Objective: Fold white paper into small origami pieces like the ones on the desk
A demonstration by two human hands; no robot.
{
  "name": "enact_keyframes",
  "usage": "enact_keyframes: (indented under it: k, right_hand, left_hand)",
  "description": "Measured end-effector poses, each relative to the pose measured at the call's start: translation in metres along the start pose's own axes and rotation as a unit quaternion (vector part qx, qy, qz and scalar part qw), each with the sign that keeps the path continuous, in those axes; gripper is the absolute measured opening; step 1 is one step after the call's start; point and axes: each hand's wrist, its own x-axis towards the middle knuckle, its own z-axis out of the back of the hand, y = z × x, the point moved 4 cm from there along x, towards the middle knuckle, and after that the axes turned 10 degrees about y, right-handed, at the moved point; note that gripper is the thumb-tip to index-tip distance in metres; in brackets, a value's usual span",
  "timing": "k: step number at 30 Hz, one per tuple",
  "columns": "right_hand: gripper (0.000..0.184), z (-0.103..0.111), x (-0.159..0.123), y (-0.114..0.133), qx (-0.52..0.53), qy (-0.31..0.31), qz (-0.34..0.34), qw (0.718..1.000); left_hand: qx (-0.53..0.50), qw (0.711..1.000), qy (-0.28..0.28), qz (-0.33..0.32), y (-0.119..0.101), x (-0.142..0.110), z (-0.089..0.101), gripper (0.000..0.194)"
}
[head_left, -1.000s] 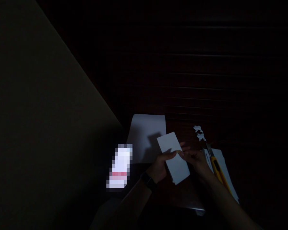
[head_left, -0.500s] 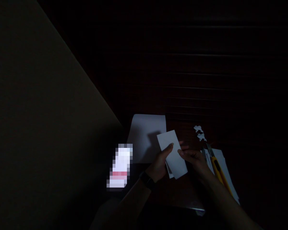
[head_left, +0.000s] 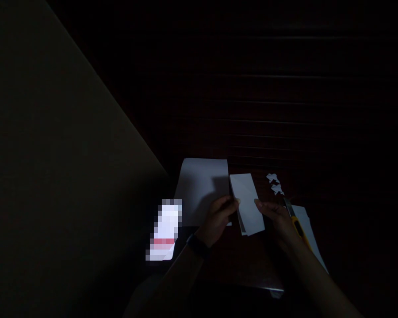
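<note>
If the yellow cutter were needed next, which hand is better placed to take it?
Probably the right hand: it is close beside the yellow cutter, though it holds one edge of the white paper. The left hand holds the opposite edge, farther from the cutter.

White sheet [head_left: 199, 176], scraps [head_left: 277, 189] on table [head_left: 239, 269]

A large white sheet [head_left: 197, 176] with a shadow across it lies on the dark, glossy table [head_left: 242, 269]. Just beside its lower left glows a screen [head_left: 167, 223], blurred into blocks, with a red band. To the right sit small folded paper pieces [head_left: 273, 183]; near them, a yellow cutter [head_left: 298, 227] rests along other papers [head_left: 304, 216]. A plain wall [head_left: 53, 132] fills the left.
</note>
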Motion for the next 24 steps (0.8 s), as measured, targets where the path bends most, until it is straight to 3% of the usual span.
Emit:
enact_keyframes:
  k: [5, 11, 16, 24]
  right_hand:
    - [0.015, -0.003, -0.001, 0.000, 0.001, 0.024, -0.001, 1.000]
    - [0.017, -0.003, 0.000, 0.001, -0.012, -0.003, 0.000, 1.000]
    - [0.020, -0.004, 0.000, -0.003, -0.012, 0.027, -0.019, 0.999]
    - [0.023, 0.006, 0.006, -0.008, -0.084, -0.025, 0.024, 0.996]
  left_hand:
    - [0.006, 1.000, -0.020, 0.006, 0.005, 0.000, 0.007, 0.023]
    - [0.030, 1.000, -0.010, 0.001, -0.002, -0.002, 0.006, 0.027]
    - [0.068, 0.996, -0.049, -0.020, -0.002, -0.001, 0.014, 0.028]
    - [0.146, 0.982, -0.116, 0.004, 0.010, 0.001, 0.025, 0.036]
